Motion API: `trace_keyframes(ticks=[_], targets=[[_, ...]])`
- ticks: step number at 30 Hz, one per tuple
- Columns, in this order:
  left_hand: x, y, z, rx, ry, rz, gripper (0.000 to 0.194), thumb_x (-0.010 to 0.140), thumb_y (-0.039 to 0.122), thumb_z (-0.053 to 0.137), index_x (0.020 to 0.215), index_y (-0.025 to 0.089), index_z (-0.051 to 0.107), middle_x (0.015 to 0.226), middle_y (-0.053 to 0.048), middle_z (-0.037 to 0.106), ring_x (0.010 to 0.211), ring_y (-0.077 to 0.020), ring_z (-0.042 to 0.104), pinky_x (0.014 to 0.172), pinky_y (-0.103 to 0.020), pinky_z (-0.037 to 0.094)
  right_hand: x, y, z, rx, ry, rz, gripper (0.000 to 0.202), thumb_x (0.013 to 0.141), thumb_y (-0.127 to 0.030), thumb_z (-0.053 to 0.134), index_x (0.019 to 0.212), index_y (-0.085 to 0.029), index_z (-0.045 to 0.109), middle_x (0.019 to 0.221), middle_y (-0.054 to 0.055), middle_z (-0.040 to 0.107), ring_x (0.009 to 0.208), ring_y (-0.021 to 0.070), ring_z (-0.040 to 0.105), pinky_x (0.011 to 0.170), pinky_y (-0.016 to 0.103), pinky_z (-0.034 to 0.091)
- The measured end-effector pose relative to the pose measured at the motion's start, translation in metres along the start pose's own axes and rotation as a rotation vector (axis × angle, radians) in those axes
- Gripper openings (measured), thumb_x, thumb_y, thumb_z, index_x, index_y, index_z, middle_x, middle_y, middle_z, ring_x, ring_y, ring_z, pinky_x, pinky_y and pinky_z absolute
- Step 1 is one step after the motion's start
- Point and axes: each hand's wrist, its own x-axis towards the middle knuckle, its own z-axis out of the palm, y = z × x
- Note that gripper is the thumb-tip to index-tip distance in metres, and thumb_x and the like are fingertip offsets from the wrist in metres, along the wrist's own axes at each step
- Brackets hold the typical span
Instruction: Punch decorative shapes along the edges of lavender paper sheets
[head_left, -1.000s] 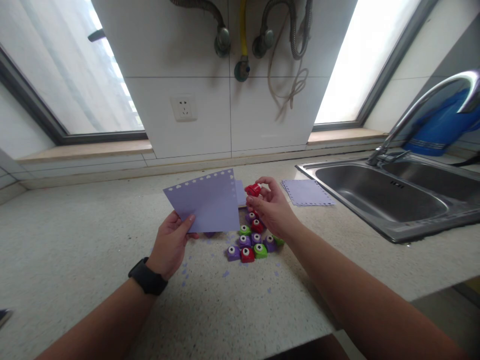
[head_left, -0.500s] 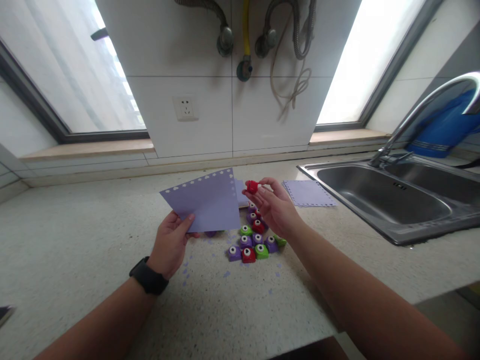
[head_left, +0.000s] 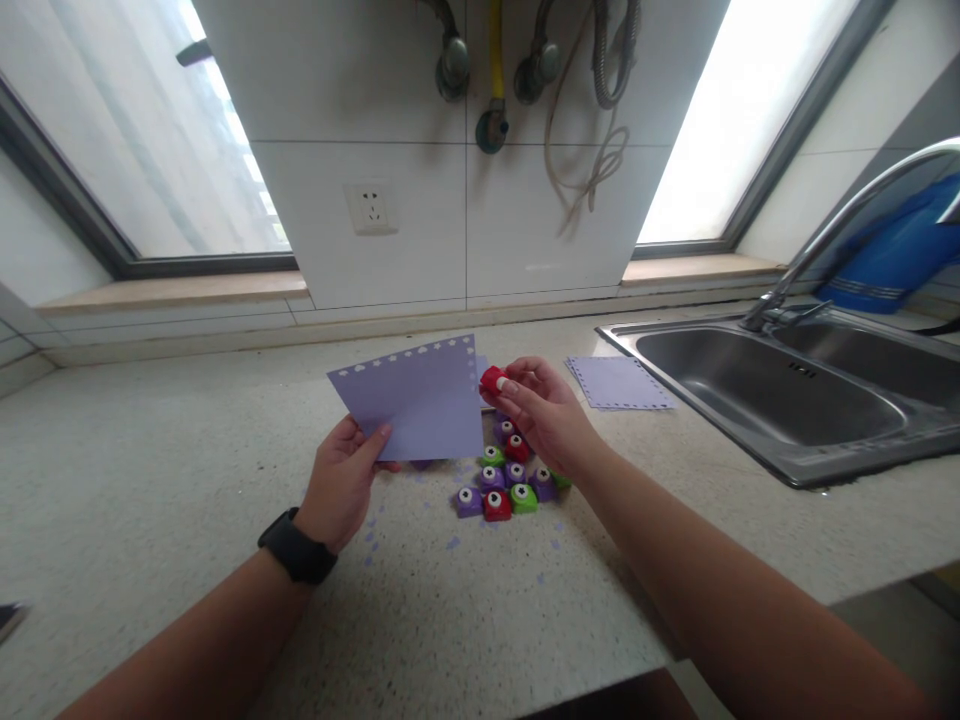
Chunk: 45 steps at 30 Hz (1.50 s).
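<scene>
Here, the left hand [head_left: 343, 480] grips purple paper [head_left: 420, 405]; the right hand [head_left: 551, 415] pinches a red punch [head_left: 492, 380].

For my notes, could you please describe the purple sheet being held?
The sheet is light purple, seemingly paper. Cut-out shapes line its top edge and upper right side. The left hand holds it tilted above the counter, thumb in front. Whether the red punch by its right edge touches it is unclear.
</scene>
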Motion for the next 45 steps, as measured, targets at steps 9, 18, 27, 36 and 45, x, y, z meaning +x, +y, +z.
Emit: trace_keyframes(ticks=[9,18,27,36,45], targets=[[0.0,0.0,0.0,0.032,-0.006,0.012,0.033,0.076,0.03,0.084,0.105,0.019,0.071,0.101,-0.004,0.072,0.07,-0.0122,0.063,0.05,-0.02,0.055,-0.001,0.004,-0.005,-0.065,-0.047,-0.003,0.031,0.082,-0.036,0.083,0.099,-0.026,0.059,0.107,0.002,0.071,0.101,0.0177,0.072,0.104,0.041,0.053],[0.001,-0.003,-0.003,0.051,0.002,0.031,0.034,0.077,0.032,0.083,0.107,0.02,0.071,0.103,-0.004,0.073,0.072,-0.0136,0.064,0.051,-0.021,0.056,0.0,0.007,-0.011,-0.202,-0.054,0.013,0.038,0.079,-0.036,0.084,0.111,-0.027,0.065,0.109,0.003,0.074,0.098,0.018,0.071,0.1,0.041,0.055],[-0.001,-0.001,-0.002,0.068,0.013,0.038,0.037,0.076,0.033,0.084,0.109,0.02,0.071,0.106,-0.005,0.072,0.075,-0.0142,0.065,0.052,-0.021,0.057,-0.001,0.005,-0.012,-0.246,-0.135,0.123,0.031,0.077,-0.034,0.085,0.106,-0.027,0.076,0.104,0.003,0.077,0.096,0.0194,0.071,0.1,0.045,0.054],[0.0,-0.005,-0.005,0.101,-0.011,0.063,0.033,0.078,0.031,0.083,0.107,0.02,0.072,0.1,-0.004,0.071,0.071,-0.0132,0.063,0.053,-0.021,0.058,-0.002,0.008,-0.01,-0.253,-0.119,0.164,0.025,0.078,-0.037,0.084,0.099,-0.025,0.074,0.088,0.001,0.074,0.072,0.0146,0.064,0.069,0.033,0.055],[-0.001,-0.005,-0.006,0.151,-0.038,0.059,0.029,0.08,0.03,0.081,0.105,0.021,0.071,0.092,-0.001,0.07,0.067,-0.0111,0.061,0.053,-0.021,0.057,-0.004,0.006,-0.006,-0.186,-0.144,0.192,0.029,0.076,-0.026,0.084,0.1,-0.022,0.069,0.092,0.002,0.073,0.081,0.0138,0.067,0.077,0.03,0.056]])
